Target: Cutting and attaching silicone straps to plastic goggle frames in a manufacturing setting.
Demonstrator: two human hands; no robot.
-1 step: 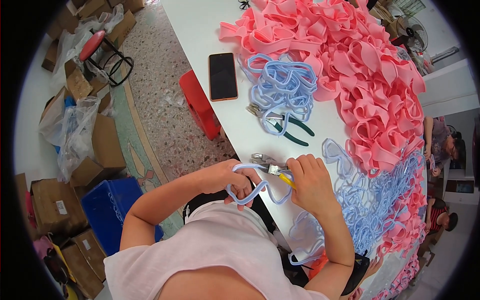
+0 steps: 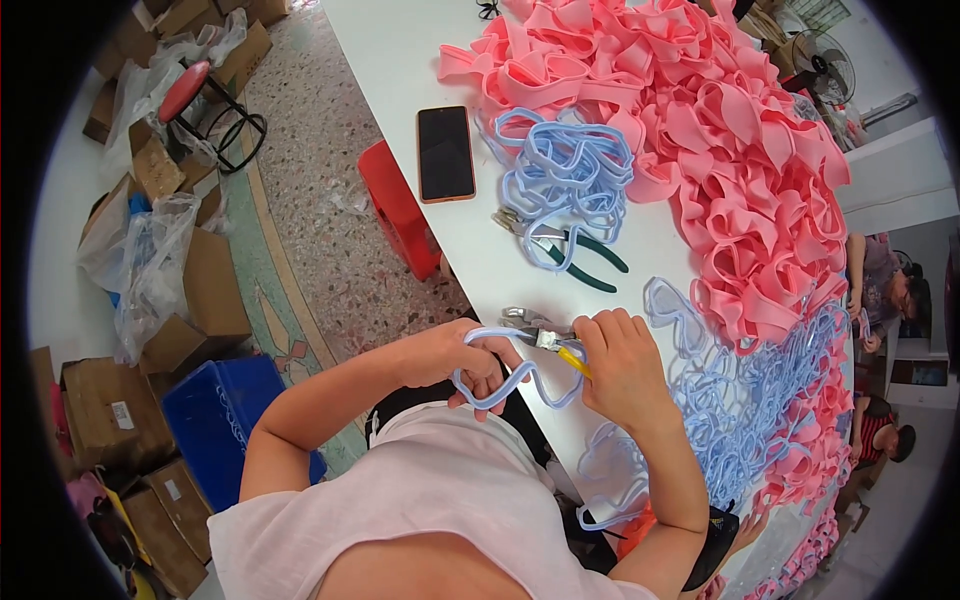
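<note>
My left hand [image 2: 478, 362] is closed on a light blue rubbery loop [image 2: 517, 380] in a wavy outline, over the table's near edge. My right hand [image 2: 624, 366] grips pliers with yellow handles [image 2: 574, 358]. Their metal head reaches toward the loop's upper side; whether the jaws pinch it I cannot tell. Beyond my hands lie green-handled pliers [image 2: 598, 262], partly under a heap of similar light blue loops [image 2: 568, 165]. To the right of my right hand spreads a larger tangle of thin light blue loops [image 2: 735, 425].
Pink bands [image 2: 740, 150] are piled high over the far and right side of the white table [image 2: 390, 60]. A phone [image 2: 446, 155] lies near its left edge. Beside the table stands a red plastic stool [image 2: 398, 210]. A blue crate [image 2: 215, 420] and cardboard boxes [image 2: 205, 290] are at left.
</note>
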